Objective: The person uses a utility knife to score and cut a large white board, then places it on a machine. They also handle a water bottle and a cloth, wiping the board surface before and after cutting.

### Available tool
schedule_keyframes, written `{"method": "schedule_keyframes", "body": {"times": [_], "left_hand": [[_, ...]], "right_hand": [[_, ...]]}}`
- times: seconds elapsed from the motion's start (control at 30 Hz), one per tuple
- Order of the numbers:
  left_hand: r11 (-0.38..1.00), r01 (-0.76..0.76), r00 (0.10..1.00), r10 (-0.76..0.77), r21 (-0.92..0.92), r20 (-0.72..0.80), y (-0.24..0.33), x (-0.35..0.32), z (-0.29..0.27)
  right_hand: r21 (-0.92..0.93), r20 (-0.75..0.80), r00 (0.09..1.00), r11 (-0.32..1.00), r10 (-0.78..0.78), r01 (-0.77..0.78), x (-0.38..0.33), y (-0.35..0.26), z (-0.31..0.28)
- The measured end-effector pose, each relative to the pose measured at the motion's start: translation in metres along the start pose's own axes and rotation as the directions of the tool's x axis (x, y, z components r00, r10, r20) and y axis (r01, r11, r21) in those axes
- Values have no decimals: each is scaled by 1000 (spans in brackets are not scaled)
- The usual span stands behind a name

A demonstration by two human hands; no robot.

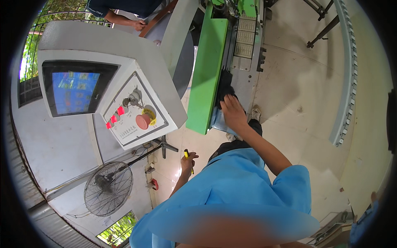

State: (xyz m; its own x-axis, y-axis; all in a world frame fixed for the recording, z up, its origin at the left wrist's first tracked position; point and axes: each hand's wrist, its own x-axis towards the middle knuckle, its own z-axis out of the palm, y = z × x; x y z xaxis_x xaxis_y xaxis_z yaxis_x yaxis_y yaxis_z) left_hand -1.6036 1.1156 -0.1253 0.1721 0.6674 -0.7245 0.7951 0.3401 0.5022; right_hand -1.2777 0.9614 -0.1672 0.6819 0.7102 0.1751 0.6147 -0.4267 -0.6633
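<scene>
My left hand (187, 164) hangs low beside my body, its fingers closed around a yellow marker (186, 153) with dark parts. My right hand (233, 110) reaches out to the near end of a machine's metal bed (244, 84). Its fingers are closed on a soft black piece, which looks like cloth (224, 82), lying along the bed. A long green cover (209, 70) runs just left of the cloth. The fingertips of my right hand are partly hidden in the black material.
A control box with a blue screen (75, 92) and a red emergency button (143, 121) stands left. Below it is a black fan (108, 189). Across the machine, another person's hand (139, 25) rests near a brown strip. A grey slotted rail (349, 74) stands right.
</scene>
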Motion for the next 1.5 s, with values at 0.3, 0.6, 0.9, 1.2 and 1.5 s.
{"method": "schedule_keyframes", "body": {"times": [0.3, 0.6, 0.9, 1.2, 1.5], "left_hand": [[1000, 27, 998, -27, -6, -62, -18, -4, -4], [995, 51, 997, -55, -82, -54, -48, -9, -14], [990, 96, 993, -89, -99, 71, -99, 42, -42], [977, 9, 1000, -12, -211, -9, -133, 68, -71], [871, 73, 992, -115, -487, -57, -185, 88, -58]], "right_hand": [[741, -203, 813, 628, 545, -236, 160, 61, -18], [549, -351, 811, 804, 469, -228, 227, 129, -25], [-84, 33, 993, 990, 115, -111, -47, -24, 40], [-415, -259, 966, 903, 0, -112, 33, 68, -9], [48, 411, 911, 996, 43, -69, -100, -55, 113]]}}
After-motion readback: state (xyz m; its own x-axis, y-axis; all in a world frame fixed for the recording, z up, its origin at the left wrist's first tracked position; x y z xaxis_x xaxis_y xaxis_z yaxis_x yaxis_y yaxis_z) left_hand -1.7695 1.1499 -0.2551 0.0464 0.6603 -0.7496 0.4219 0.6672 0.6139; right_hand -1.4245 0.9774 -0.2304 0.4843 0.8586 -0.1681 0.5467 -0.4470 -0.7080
